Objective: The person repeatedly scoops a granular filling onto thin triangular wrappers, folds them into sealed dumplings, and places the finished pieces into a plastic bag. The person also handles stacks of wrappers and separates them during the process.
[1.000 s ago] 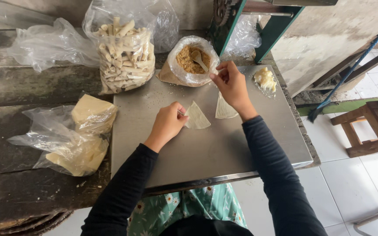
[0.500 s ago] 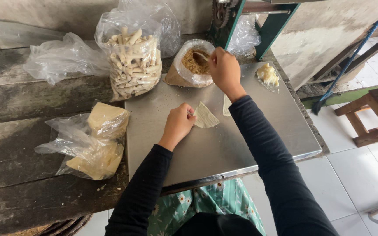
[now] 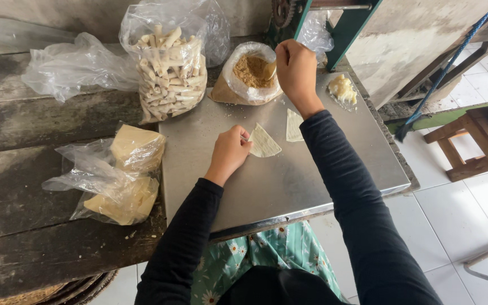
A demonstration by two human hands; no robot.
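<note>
Small food-making workshop — steel worktop (image 3: 289, 186) on rough wooden bench (image 3: 35, 130), bagged pastry rolls (image 3: 170, 73), tiled floor (image 3: 458, 220).

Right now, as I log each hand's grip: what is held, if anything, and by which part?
The left hand pins a triangular pastry sheet by its left corner. The right hand is closed at the filling bag; what it grips cannot be told.

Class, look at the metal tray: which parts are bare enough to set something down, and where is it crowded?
Bare: the metal tray's near half, below the triangular wrapper held by the left hand, plus its right edge below the dough lump. Crowded: the far edge, where the right hand reaches into the filling bag.
</note>
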